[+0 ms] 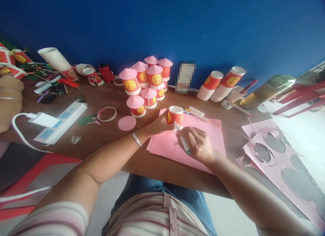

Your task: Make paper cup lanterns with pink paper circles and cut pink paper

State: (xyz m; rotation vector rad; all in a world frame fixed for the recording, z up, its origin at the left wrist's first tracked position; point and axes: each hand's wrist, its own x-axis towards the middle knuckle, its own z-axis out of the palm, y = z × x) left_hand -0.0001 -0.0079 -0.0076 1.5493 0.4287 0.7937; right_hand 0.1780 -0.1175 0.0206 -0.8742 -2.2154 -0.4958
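My left hand point(162, 122) grips a red and gold paper cup point(175, 116) by its left side, its white rim upward, on a stack of pink paper point(208, 137). In my right hand point(199, 143) is a white marker point(183, 140) with a green end, its upper tip close to the cup's lower front. Whether the tip touches the cup I cannot tell. Dark lines mark the pink sheet below. Behind the cup lie more markers point(196, 113). A pink paper disc point(127, 123) is to the left.
Cups with pink cone roofs point(135, 102) stand at the back. Stacked paper cups point(212, 83) and a bottle point(264, 92) are back right. A power strip point(61, 122) lies left, near another person's arm point(10, 104). Cut pink sheets point(274, 176) lie right.
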